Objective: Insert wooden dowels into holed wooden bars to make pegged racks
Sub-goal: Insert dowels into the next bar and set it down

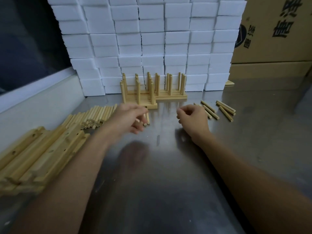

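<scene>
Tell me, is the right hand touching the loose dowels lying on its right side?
Cannot tell. In the head view the right hand hides the near ends of the closest loose dowels, so neither contact nor a gap shows.

Single head-worn wide-angle view, looking forward and down from the near edge, close over the tabletop (168, 166), both forearms entering from below, far stacked white boxes (152, 39) facing the camera
</scene>
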